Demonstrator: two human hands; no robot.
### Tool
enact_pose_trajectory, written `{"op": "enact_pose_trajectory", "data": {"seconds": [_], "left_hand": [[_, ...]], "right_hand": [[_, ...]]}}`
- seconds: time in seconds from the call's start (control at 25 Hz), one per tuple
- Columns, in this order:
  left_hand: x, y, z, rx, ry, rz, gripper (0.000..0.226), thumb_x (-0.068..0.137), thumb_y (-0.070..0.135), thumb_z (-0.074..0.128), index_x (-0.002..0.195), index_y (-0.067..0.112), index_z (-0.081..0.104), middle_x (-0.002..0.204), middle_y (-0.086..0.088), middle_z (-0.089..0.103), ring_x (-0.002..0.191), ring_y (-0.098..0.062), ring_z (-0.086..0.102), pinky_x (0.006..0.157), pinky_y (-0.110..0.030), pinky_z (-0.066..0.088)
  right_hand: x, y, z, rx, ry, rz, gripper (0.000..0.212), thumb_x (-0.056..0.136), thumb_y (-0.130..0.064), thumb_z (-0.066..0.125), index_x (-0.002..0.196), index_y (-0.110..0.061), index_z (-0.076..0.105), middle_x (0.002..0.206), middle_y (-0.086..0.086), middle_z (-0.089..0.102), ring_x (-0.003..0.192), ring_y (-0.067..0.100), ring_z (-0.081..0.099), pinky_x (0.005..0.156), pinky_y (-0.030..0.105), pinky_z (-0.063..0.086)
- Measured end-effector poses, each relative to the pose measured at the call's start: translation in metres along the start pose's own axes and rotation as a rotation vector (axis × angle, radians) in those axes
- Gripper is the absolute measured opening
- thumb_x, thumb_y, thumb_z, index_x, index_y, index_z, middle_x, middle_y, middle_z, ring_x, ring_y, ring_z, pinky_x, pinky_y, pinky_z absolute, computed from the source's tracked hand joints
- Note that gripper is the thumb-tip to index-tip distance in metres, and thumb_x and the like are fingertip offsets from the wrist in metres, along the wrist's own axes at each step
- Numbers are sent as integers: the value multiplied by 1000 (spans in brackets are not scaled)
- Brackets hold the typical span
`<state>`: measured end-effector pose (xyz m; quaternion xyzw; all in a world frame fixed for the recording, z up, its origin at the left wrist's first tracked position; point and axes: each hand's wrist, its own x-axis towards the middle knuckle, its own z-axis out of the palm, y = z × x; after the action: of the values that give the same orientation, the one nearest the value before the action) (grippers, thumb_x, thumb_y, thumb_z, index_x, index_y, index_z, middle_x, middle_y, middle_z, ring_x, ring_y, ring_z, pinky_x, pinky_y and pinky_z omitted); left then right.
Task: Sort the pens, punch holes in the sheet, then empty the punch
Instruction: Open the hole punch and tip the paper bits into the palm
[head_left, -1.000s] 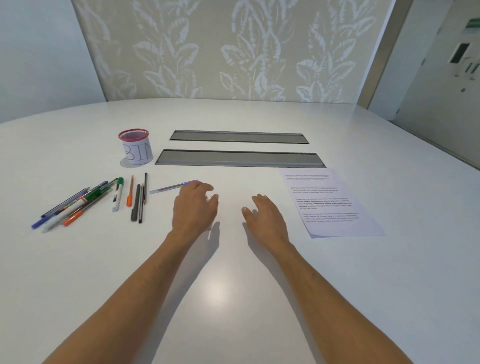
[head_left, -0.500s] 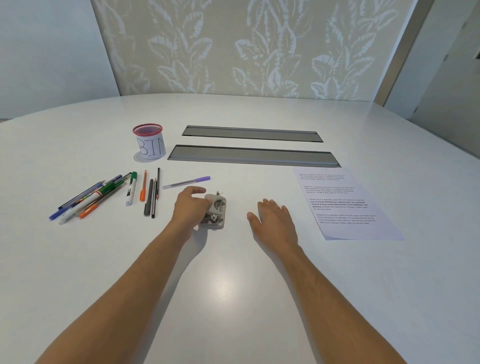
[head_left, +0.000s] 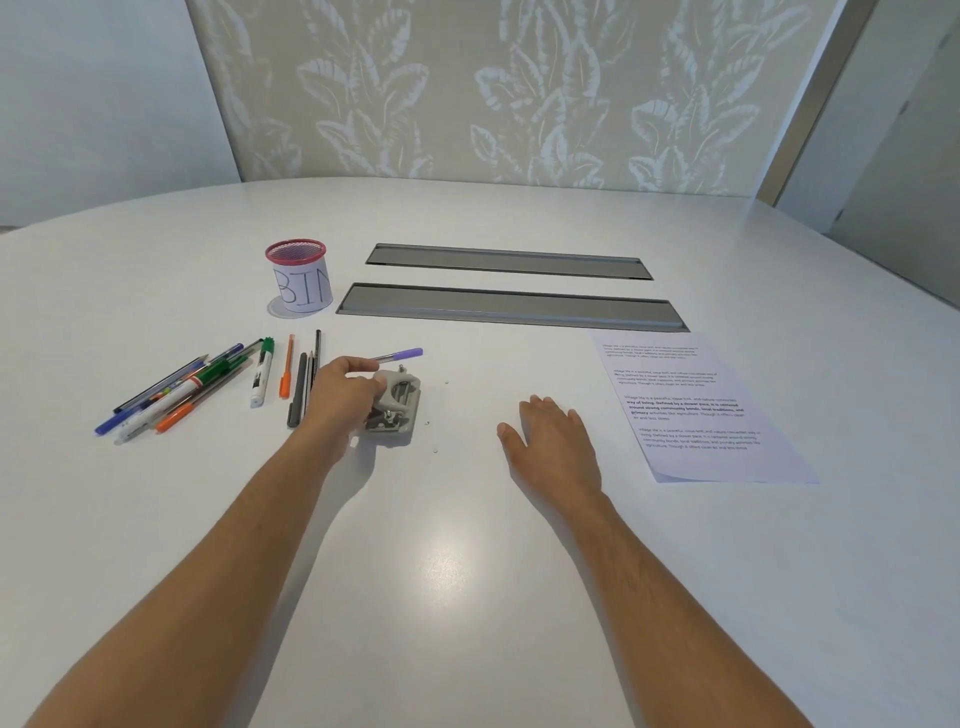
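Observation:
A small grey hole punch (head_left: 394, 409) stands on the white table, and my left hand (head_left: 340, 395) grips its left side at the lever. My right hand (head_left: 553, 439) lies flat on the table to the right, fingers apart, holding nothing. A printed sheet (head_left: 696, 410) lies further right. Several pens and markers (head_left: 182, 389) lie in a loose fan at the left. A purple-capped pen (head_left: 400, 355) lies just behind the punch. A red mesh cup labelled BIN (head_left: 301, 283) stands behind the pens. A few tiny paper dots (head_left: 434, 451) lie beside the punch.
Two long grey cable flaps (head_left: 511, 307) are set into the table behind the work area. A leaf-patterned wall panel rises beyond the far table edge.
My left hand, first flat over the table, now grips the hole punch, which has come into view. The right hand stays flat. Paper dots have appeared beside the punch.

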<state>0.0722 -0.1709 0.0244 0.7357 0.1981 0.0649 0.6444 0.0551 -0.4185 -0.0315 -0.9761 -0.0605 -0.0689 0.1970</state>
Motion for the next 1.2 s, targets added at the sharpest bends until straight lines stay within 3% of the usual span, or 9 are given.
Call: {"op": "enact_pose_trajectory", "data": {"seconds": [0.2,0.32,0.48,0.6,0.76,0.96,1.2], "left_hand": [[4,-4,-2,50,-3,-15,19,90,9,64,108,15,62,97,-12,69,77,-26,71,62,-35,59],[3,-5,0,54,-7,17,18,90,10,64,107,16,63,91,-7,68,67,-17,69,51,-27,55],[2,-8,2,44,-13,23,16,90,9,65,105,17,63,94,-9,68,74,-22,71,62,-36,59],[5,-9,0,9,-25,6,16,91,7,64,105,15,64,94,-11,66,67,-18,64,50,-26,49],[10,-11,-7,-60,3,-15,16,91,6,62,104,15,65,91,-10,67,68,-19,66,40,-20,47],[15,-9,-16,29,48,33,15,89,8,65,94,22,65,85,-5,66,52,-7,64,38,-18,45],[11,-9,-18,138,59,59,14,88,12,63,94,25,62,91,-8,69,66,-19,69,50,-27,50]], "right_hand": [[1,0,0,16,7,1,52,99,-45,37,137,-11,50,157,5,38,149,17,23,122,37,8],[1,0,0,6,9,-1,50,99,-45,37,133,-11,52,155,5,41,148,18,26,122,39,10],[1,0,1,8,19,2,50,99,-45,38,131,-10,53,154,5,42,147,18,27,122,39,11],[0,0,0,25,28,0,53,99,-45,39,138,-11,49,156,5,40,148,17,25,122,37,8],[0,0,0,44,29,5,55,99,-45,40,141,-11,47,157,5,38,148,17,24,121,36,7],[-1,1,-1,38,21,-2,52,99,-45,39,137,-12,50,157,5,38,149,17,24,122,37,8],[0,0,-1,29,22,4,48,99,-45,39,129,-11,54,156,5,40,148,17,25,123,38,10]]}}
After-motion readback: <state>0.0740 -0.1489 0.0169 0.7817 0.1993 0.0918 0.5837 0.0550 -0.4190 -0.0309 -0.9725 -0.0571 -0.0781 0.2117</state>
